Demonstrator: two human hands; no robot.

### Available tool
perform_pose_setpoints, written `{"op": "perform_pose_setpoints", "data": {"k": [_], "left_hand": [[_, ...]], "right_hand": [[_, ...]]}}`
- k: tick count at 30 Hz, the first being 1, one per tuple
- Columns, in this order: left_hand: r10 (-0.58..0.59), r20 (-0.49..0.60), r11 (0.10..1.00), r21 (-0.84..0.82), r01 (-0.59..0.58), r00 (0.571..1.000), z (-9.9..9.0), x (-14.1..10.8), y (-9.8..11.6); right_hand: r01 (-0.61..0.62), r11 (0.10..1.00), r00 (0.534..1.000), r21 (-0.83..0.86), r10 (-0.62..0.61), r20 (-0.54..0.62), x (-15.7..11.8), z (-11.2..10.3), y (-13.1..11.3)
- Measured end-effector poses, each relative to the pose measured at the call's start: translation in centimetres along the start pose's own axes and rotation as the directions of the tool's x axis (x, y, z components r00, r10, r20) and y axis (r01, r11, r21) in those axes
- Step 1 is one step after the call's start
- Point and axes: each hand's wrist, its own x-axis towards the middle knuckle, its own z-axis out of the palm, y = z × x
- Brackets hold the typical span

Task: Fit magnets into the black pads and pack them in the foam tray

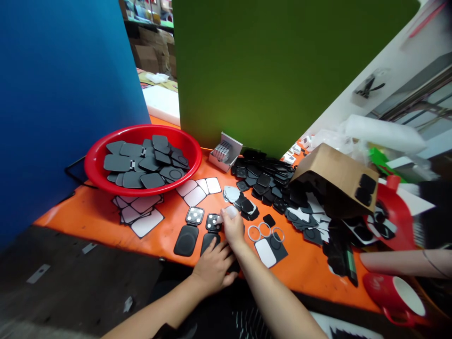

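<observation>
My right hand (233, 227) is closed around a small white squeeze bottle (229, 212). Its narrow tip points down-left at a black square panel with white dots (213, 222). Below that panel, hinged to it, is a dark rounded pad (208, 242). My left hand (214, 267) lies with fingers stretched out over this pad's lower part and the table edge, partly hiding the pad. To the left lies a similar unfolded piece, its dotted square (194, 215) above a black pad with a round recess (186, 240). Another dark piece is mostly hidden under my hands.
A red basin (92, 162) holds several grey folding pads. White panels (148, 222) lie before it. Black pieces (263, 181) are heaped at the right, beside a cardboard box (330, 165). Three pale rings (264, 230) lie near my right hand. A red mug (391, 292) stands far right.
</observation>
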Motion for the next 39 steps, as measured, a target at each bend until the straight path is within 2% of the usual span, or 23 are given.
{"op": "perform_pose_setpoints", "data": {"k": [4,6,10,14,17,22,27,31,35,39], "left_hand": [[0.007,0.009,0.999,-0.031,-0.007,1.0,-0.2,0.0,0.1],[0.005,0.022,0.999,-0.048,-0.004,1.0,-0.7,0.1,0.2],[-0.022,0.012,0.995,-0.1,0.023,1.0,-2.5,-0.1,0.3],[-0.106,-0.098,0.993,-0.061,0.1,0.99,-4.5,-1.0,-1.4],[-0.192,-0.165,0.981,-0.012,0.193,0.967,-5.3,-2.1,-3.5],[-0.216,-0.189,0.976,-0.001,0.22,0.958,-4.8,-2.9,-5.1],[-0.219,-0.217,0.975,-0.004,0.223,0.951,-4.4,-2.8,-5.0],[-0.217,-0.228,0.975,0.001,0.223,0.949,-4.5,-2.8,-5.0],[-0.207,-0.243,0.976,0.014,0.217,0.948,-4.5,-2.8,-5.0],[-0.199,-0.253,0.977,0.028,0.213,0.947,-4.5,-2.8,-5.0]], "right_hand": [[-0.007,1.0,0.999,0.007,0.008,-0.041,0.2,-0.2,0.5],[-0.046,0.996,0.997,0.075,0.05,-0.05,0.6,-0.1,0.7],[-0.088,0.974,0.996,0.21,0.09,0.001,1.2,0.8,0.3],[-0.068,0.983,0.996,0.171,0.059,0.06,1.1,3.0,-1.1],[-0.013,0.995,0.995,0.098,0.004,0.097,0.9,4.6,-1.9],[0.043,0.998,0.993,0.045,-0.048,0.111,0.9,5.6,-2.1],[0.022,0.998,0.995,0.06,-0.028,0.097,1.2,5.5,-2.1],[-0.019,0.99,0.998,0.137,0.011,0.061,1.8,6.3,-2.2],[0.0,0.993,0.997,0.118,-0.009,0.08,2.3,7.3,-1.9],[-0.009,0.989,0.998,0.147,-0.001,0.066,2.4,7.4,-1.8]]}}
